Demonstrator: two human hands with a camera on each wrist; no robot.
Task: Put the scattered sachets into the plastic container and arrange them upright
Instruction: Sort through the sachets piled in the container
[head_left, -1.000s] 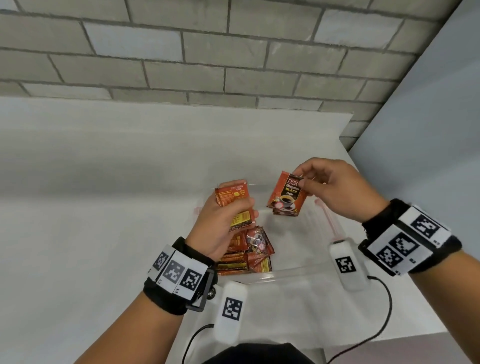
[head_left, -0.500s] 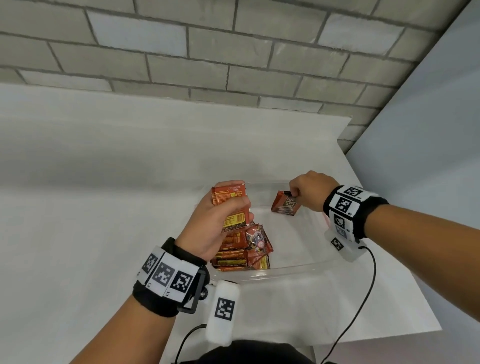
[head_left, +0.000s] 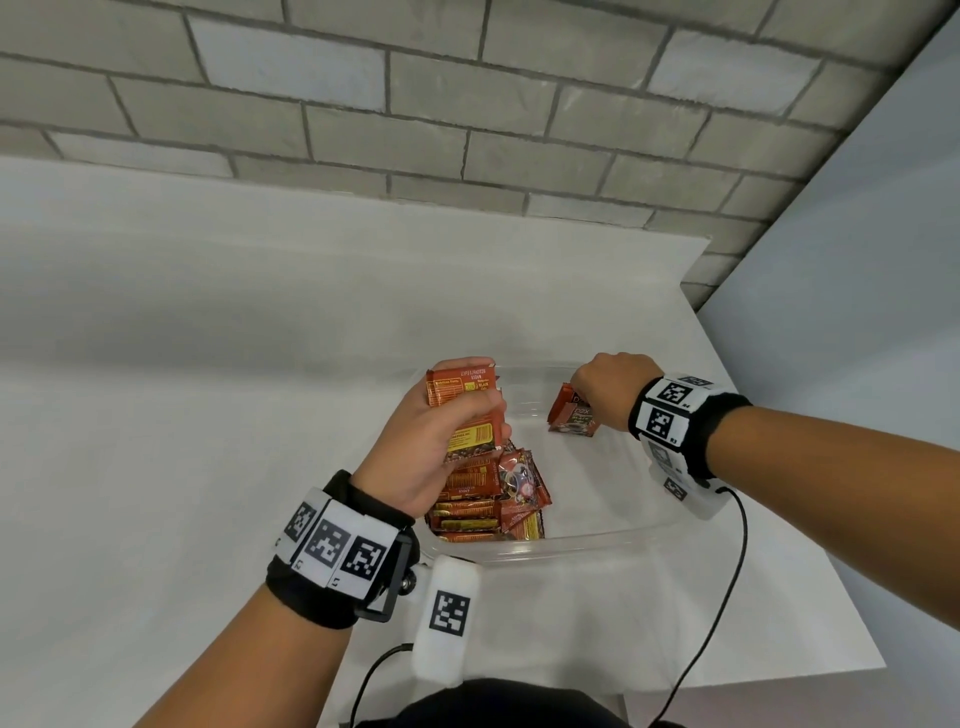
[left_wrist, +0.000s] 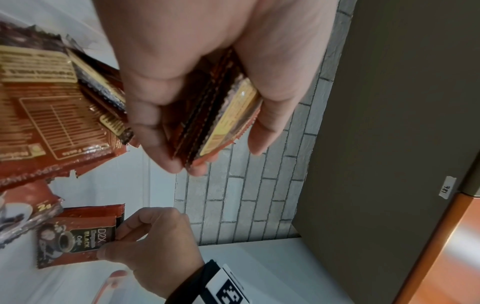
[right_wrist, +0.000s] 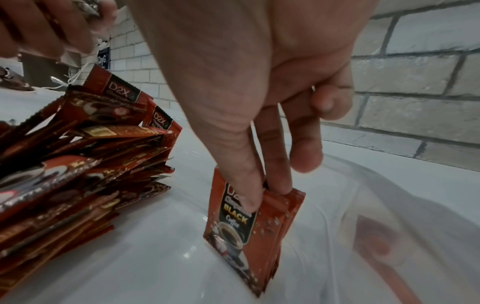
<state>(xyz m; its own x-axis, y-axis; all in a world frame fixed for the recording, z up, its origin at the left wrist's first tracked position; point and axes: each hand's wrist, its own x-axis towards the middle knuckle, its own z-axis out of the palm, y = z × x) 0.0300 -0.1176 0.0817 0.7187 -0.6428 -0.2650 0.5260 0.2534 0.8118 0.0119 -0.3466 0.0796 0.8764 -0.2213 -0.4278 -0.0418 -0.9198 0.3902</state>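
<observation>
The right hand (right_wrist: 259, 123) pinches a few sachets (right_wrist: 249, 232) upright, long axis vertical, on the container (head_left: 597, 540) floor by its far wall, while the left hand (head_left: 431, 447) clutches a bundle (head_left: 467, 410) above the pile (head_left: 488, 499).

Red-orange sachets (head_left: 470, 506), clear plastic container (head_left: 566, 543)

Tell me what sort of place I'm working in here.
Probably a staged recording bench, not a kitchen: a bare white table against a grey brick wall, holding only a clear plastic container of coffee sachets, with marker-tagged bands on both wrists.
</observation>
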